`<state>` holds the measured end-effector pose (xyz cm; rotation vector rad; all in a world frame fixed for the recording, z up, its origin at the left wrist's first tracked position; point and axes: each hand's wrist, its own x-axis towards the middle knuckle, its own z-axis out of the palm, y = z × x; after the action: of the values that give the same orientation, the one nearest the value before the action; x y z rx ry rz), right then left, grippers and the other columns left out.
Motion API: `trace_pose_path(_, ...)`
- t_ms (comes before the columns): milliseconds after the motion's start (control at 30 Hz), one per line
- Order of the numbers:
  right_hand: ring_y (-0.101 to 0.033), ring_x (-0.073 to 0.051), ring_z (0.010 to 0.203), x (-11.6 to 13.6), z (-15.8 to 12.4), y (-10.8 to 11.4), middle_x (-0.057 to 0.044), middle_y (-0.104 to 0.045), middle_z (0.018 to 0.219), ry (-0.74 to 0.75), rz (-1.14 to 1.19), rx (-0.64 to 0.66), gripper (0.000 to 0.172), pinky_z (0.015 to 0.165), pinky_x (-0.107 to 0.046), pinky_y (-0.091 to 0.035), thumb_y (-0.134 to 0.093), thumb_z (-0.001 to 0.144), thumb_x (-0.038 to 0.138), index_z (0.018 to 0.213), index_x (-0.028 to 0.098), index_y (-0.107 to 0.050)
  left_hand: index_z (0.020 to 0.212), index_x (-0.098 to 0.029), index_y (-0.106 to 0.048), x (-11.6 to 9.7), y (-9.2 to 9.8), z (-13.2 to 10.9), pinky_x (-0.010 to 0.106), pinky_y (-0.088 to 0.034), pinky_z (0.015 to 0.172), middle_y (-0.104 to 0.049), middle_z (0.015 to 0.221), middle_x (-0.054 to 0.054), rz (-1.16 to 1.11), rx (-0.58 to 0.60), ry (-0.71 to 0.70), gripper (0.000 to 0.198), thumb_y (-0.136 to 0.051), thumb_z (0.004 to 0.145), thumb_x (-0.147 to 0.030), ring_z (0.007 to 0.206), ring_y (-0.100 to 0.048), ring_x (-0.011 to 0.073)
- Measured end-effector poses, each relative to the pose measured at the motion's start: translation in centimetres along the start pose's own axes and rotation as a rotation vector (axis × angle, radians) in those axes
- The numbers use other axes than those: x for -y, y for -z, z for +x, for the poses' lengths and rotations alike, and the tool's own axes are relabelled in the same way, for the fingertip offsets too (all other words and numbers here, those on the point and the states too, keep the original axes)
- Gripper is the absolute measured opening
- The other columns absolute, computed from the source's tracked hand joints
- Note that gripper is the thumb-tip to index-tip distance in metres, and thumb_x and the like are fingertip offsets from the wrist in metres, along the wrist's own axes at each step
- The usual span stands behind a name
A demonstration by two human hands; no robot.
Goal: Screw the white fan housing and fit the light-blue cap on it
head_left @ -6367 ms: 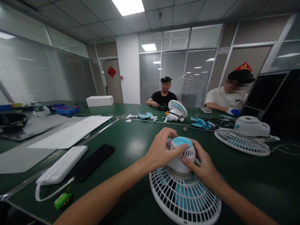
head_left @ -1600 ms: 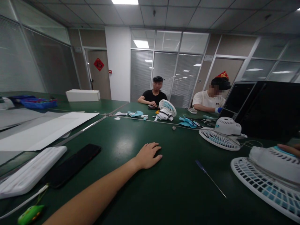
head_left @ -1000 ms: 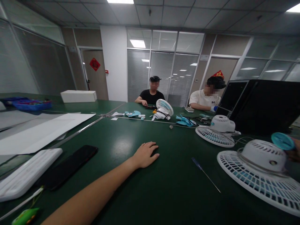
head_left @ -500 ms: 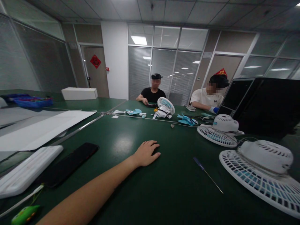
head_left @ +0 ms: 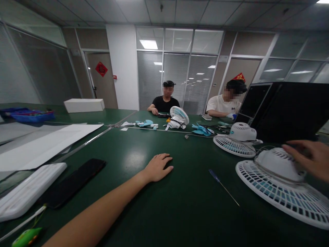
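My left hand (head_left: 158, 167) lies flat on the green table (head_left: 144, 216) with its fingers spread and nothing in it. At the right edge, my right hand (head_left: 312, 157) is over the motor housing of the nearer white fan (head_left: 280, 164), fingers apart and slightly blurred. Whether it touches the housing I cannot tell. That fan rests with its round grille down, pale blue blades showing through the slots. Behind it is a second white fan (head_left: 243, 132), also grille down. A screwdriver (head_left: 218, 180) with a blue handle lies between my left hand and the nearer fan.
A black phone (head_left: 74, 181), a white power strip-like bar (head_left: 33, 188) and paper sheets (head_left: 51, 144) lie left. Farther back are a small fan (head_left: 178, 118), blue blades (head_left: 202, 129) and a black case (head_left: 290, 109). Two people sit across the table.
My right hand has come into view from the right, over the nearer fan. My left hand stays flat on the table. The view has shifted slightly.
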<state>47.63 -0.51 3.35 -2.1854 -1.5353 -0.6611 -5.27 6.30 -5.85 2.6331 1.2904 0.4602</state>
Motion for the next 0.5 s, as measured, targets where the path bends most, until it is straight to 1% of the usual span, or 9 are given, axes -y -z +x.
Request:
trace_pose_path(33,-0.062,-0.035,0.105,1.3,0.7,0.2,-0.017,-0.065,0.117,0.044,0.006,0.040,0.064,0.087,-0.046,-0.051,-0.040,0.080,0.068,0.116,0.021,-0.063,0.139,-0.017,-0.051,0.0,0.0,0.0,0.048,-0.033,0.115,-0.047,0.148,0.014,0.000,0.000,0.001,0.052,-0.043,0.096,-0.046,0.138,-0.042,0.0295)
trace_pose_path(67,-0.059,-0.036,0.112,2.5,1.4,0.3,-0.018,-0.062,0.125,0.053,-0.001,0.114,0.068,0.093,-0.047,-0.048,-0.045,0.076,0.070,0.119,0.020,-0.063,0.139,-0.016,-0.051,0.0,0.1,0.0,0.048,-0.033,0.115,-0.047,0.148,0.014,0.000,0.000,0.001,0.052,-0.043,0.096,-0.046,0.138,-0.042,0.0299)
trace_pose_path(100,-0.059,-0.037,0.114,3.5,2.1,0.3,-0.019,-0.061,0.127,0.032,-0.009,0.213,0.071,0.096,-0.048,-0.046,-0.051,0.072,0.072,0.119,0.019,-0.063,0.139,-0.016,-0.051,-0.1,0.1,-0.1,0.048,-0.033,0.115,-0.047,0.148,0.014,-0.001,0.000,-0.001,0.052,-0.043,0.096,-0.045,0.138,-0.042,0.0301)
trace_pose_path(167,-0.062,-0.040,0.107,4.7,3.3,0.0,-0.019,-0.066,0.119,-0.028,-0.028,0.372,0.069,0.093,-0.052,-0.047,-0.064,0.063,0.070,0.109,0.019,-0.069,0.138,-0.016,-0.052,-0.1,0.1,-0.1,0.048,-0.033,0.114,-0.048,0.148,0.014,-0.004,0.000,-0.008,0.052,-0.043,0.096,-0.046,0.138,-0.043,0.0299)
trace_pose_path(233,-0.066,-0.041,0.096,5.3,4.1,-0.3,-0.017,-0.072,0.102,-0.058,-0.034,0.448,0.056,0.085,-0.055,-0.050,-0.073,0.057,0.064,0.093,0.021,-0.073,0.138,-0.017,-0.051,0.0,0.1,-0.1,0.048,-0.034,0.114,-0.048,0.148,0.013,-0.009,-0.002,-0.014,0.052,-0.043,0.096,-0.047,0.137,-0.043,0.0298)
trace_pose_path(300,-0.067,-0.041,0.092,5.5,4.3,-0.3,-0.016,-0.073,0.094,-0.032,-0.023,0.456,0.046,0.084,-0.054,-0.050,-0.077,0.054,0.058,0.083,0.022,-0.073,0.139,-0.018,-0.051,0.1,0.1,-0.1,0.050,-0.034,0.114,-0.047,0.148,0.013,-0.014,-0.006,-0.013,0.052,-0.043,0.096,-0.047,0.138,-0.043,0.0302)
trace_pose_path(367,-0.067,-0.038,0.097,5.5,3.7,0.0,-0.015,-0.072,0.100,0.017,0.000,0.445,0.044,0.090,-0.051,-0.049,-0.077,0.056,0.057,0.085,0.023,-0.073,0.139,-0.017,-0.051,0.2,0.0,0.0,0.050,-0.034,0.114,-0.047,0.149,0.014,-0.017,-0.009,-0.010,0.053,-0.042,0.097,-0.048,0.138,-0.042,0.0306)
trace_pose_path(433,-0.065,-0.036,0.104,5.4,2.6,0.5,-0.015,-0.071,0.109,0.078,0.054,0.401,0.050,0.097,-0.048,-0.046,-0.076,0.056,0.060,0.091,0.025,-0.073,0.139,-0.017,-0.051,0.3,-0.2,0.0,0.049,-0.033,0.114,-0.047,0.148,0.014,-0.017,-0.010,-0.010,0.054,-0.042,0.096,-0.048,0.138,-0.043,0.0304)
trace_pose_path(500,-0.064,-0.037,0.104,5.1,1.5,0.9,-0.014,-0.071,0.109,0.112,0.124,0.357,0.060,0.099,-0.050,-0.044,-0.077,0.049,0.065,0.095,0.026,-0.074,0.139,-0.017,-0.051,0.3,-0.3,0.1,0.048,-0.033,0.115,-0.048,0.148,0.013,-0.016,-0.011,-0.014,0.053,-0.043,0.096,-0.048,0.138,-0.043,0.0296)
